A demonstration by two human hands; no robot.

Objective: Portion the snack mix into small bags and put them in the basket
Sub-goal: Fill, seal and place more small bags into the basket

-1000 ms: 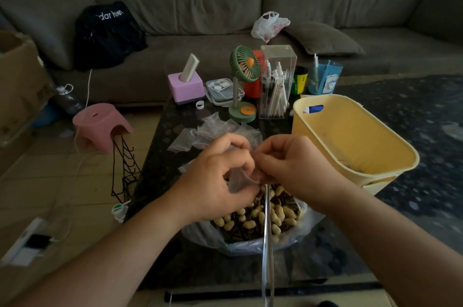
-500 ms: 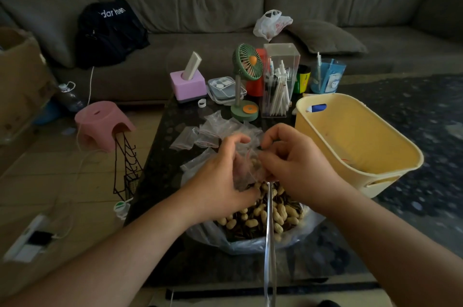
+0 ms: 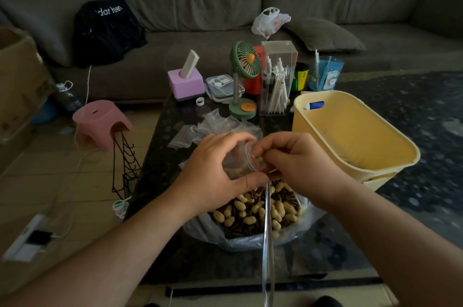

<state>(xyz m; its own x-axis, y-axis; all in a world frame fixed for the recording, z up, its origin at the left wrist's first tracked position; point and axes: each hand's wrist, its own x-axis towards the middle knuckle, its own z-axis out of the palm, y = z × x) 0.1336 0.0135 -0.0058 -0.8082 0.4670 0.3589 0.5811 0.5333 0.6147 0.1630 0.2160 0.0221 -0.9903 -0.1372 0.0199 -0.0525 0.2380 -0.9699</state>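
Observation:
My left hand (image 3: 215, 169) grips a small clear bag (image 3: 238, 161) with its mouth held open toward the right; a few peanuts lie inside it. My right hand (image 3: 290, 161) pinches peanuts at the bag's mouth. Both hands hover just above a large clear plastic bag of snack mix (image 3: 255, 214), peanuts and dark seeds, on the dark table. A pile of empty small bags (image 3: 213, 126) lies behind my hands. The yellow basket (image 3: 325, 111) stands to the right.
At the table's far end stand a pink tissue box (image 3: 185, 81), a green desk fan (image 3: 244, 76), a clear pen holder (image 3: 275, 81) and a blue cup (image 3: 324, 73). A thin clear strip (image 3: 266, 244) runs down the near middle. A pink stool (image 3: 100, 121) sits left on the floor.
The small bag's mouth has been opened wider and peanuts now lie inside it. My right hand has brought peanuts to the opening.

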